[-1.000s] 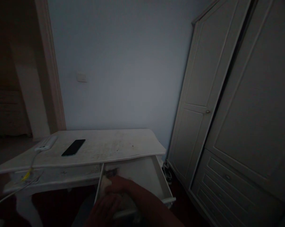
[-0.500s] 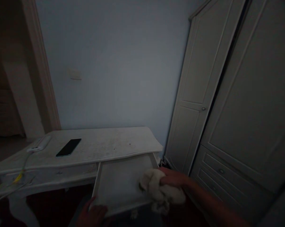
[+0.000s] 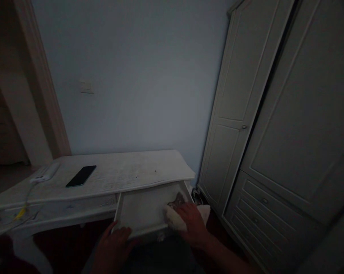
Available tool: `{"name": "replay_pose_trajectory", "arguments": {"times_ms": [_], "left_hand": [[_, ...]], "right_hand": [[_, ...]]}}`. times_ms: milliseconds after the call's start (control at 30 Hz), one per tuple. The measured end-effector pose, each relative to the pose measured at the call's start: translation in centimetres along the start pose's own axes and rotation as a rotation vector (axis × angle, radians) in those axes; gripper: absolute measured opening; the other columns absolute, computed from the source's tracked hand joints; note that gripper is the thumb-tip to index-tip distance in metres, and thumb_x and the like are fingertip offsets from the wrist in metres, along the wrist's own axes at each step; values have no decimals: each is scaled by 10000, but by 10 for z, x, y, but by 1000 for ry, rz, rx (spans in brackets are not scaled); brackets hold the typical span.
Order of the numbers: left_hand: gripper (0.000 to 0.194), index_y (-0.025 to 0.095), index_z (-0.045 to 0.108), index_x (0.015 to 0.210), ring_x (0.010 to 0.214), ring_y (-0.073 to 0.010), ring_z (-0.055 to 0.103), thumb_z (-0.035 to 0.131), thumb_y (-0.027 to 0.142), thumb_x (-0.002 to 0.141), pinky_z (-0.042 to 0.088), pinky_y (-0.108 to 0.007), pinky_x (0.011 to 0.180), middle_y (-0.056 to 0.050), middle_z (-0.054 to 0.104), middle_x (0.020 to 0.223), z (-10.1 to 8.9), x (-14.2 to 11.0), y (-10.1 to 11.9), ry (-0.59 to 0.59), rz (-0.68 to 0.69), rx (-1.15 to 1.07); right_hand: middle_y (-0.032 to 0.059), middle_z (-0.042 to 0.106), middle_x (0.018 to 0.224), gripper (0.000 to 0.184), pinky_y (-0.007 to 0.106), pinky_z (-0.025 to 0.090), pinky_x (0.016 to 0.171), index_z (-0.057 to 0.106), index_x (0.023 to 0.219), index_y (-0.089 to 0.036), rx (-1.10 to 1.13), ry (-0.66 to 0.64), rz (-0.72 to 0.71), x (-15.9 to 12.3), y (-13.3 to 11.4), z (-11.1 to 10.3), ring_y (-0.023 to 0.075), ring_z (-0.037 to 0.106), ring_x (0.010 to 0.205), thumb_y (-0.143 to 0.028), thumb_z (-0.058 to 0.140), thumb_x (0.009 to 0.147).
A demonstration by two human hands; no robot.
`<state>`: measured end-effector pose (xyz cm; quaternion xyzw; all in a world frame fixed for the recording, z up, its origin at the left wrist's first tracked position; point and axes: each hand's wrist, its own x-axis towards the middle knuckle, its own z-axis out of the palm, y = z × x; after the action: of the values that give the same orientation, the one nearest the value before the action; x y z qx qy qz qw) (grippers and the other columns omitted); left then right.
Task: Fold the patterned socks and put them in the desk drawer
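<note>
A white drawer [image 3: 140, 211] is pulled out from a worn white desk [image 3: 126, 163]. My left hand [image 3: 116, 238] grips the drawer's front left corner, fingers curled over its edge. Bunched under my right hand [image 3: 190, 220] is a white cloth [image 3: 174, 217] with a dark patterned or soiled part. That hand is closed on the cloth and presses it at the drawer's right side, near the front. Part of the cloth hangs past the drawer's right wall. The drawer's inside shows a bare pale bottom; its right front corner is hidden by the hand and cloth.
A dark phone [image 3: 81, 176] lies on the desk's left half. Beside it is a white power strip [image 3: 45, 173], with a cable and yellow tag [image 3: 21, 213] hanging at the front. A white wardrobe [image 3: 229, 125] stands to the right, and dark items [image 3: 197, 196] lie between it and the desk.
My right hand has moved left and down onto the drawer with the cloth, which was bunched and lifted over the right edge before. My left hand keeps its grip on the corner.
</note>
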<state>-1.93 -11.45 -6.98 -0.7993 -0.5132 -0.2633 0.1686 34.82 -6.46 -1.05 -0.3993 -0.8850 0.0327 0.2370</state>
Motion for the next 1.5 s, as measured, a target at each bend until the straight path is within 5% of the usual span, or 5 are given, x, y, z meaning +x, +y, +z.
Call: {"name": "replay_pose_trajectory", "arguments": {"times_ms": [267,600,867,1133,1500], "left_hand": [[91,304,720,973,846,-191,774,667,263,912,478,-405,1088,49,814,903,-3,3,-14,-32,84,-65],[567,276,657,1270,1044,-282,774,561,734,949,647,-415,887,-61,778,1187,-7,-47,-30,210,-470,-339],[413,315,666,1093,786,-267,803,650,627,822,645,-363,717,17,813,932,-24,-40,-18,24,-759,-421],[358,341,704,1174,937,-242,816,589,571,926,649,-305,825,20,843,1026,-51,-37,-55,-123,-465,-745],[412,315,757,1246,1179,-224,742,446,510,1059,575,-405,1076,-21,803,1254,-58,12,-38,-103,-167,-388]], "right_hand": [[145,655,1396,846,568,389,1064,507,1490,-255,-66,22,-331,39,-75,73,369,561,1224,-734,652,807],[185,644,1355,520,524,434,997,643,1214,-248,-230,0,-175,-61,50,-30,370,597,1203,-478,700,750],[105,696,1190,438,488,479,901,634,1135,-258,-171,194,-387,20,-47,69,301,631,1044,-603,672,869],[-50,733,1207,198,437,476,1061,664,1119,-340,-222,140,-780,64,-154,103,168,608,1156,-323,467,1111],[-50,738,872,95,398,561,814,692,944,-272,-244,46,-665,24,-113,89,183,672,852,-354,694,992]]}}
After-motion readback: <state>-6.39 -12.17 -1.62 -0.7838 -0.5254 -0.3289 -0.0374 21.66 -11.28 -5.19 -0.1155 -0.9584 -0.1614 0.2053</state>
